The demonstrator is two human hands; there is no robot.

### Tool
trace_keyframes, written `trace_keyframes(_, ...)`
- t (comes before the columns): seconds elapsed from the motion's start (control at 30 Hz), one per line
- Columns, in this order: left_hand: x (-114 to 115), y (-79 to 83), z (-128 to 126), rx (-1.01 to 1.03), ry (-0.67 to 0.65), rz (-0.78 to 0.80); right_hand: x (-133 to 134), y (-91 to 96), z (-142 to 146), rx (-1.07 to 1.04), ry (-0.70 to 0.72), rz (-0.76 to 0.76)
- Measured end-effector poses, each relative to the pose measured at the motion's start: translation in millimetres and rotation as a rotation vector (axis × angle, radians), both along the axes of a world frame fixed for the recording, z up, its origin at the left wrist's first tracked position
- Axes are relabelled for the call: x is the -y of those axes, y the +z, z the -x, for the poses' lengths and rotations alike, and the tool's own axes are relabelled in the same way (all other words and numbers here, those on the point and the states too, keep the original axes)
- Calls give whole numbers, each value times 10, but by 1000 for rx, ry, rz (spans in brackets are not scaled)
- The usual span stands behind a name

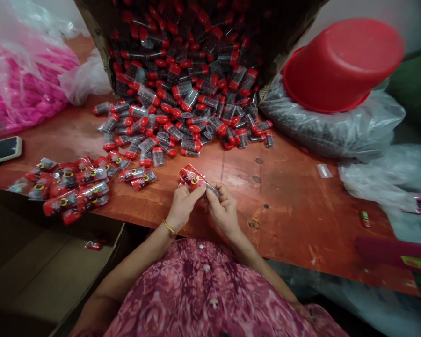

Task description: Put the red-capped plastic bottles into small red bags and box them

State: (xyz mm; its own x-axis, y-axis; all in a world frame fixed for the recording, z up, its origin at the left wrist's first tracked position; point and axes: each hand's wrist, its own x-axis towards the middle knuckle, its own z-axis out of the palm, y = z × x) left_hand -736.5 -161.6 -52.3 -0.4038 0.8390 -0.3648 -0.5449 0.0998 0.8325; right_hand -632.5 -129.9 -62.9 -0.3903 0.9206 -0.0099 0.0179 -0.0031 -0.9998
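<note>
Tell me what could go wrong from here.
Some piled red packets jut past the front edge of the wooden table, so a nudge might drop them. The upturned red bucket sits tilted on a clear plastic bag and could slide if bumped. The glossy printed packet in the left hand might crease or tear under rough handling.

Red plastic bucket (354, 61) set upside down, tilted, on bulging clear plastic sack (340, 135). Well left of bucket: bright pink pieces (24, 89) held in transparent bag (10, 32), smartphone (2, 150) laid flat. In front of bucket: crumpled clear plastic (365, 173) heaped, small multicoloured cylinder (365, 218) laid on wooden tabletop (301, 210).
</note>
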Motion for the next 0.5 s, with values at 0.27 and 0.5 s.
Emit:
trace_keyframes(0.27, -20, 59, 32, 75, 59, -61, -5, 24, 53, -95, 150, 113)
trace_keyframes(0.5, 15, 11, 71, 90, 35, -65, -80, 11, 59, -120, 275, 145)
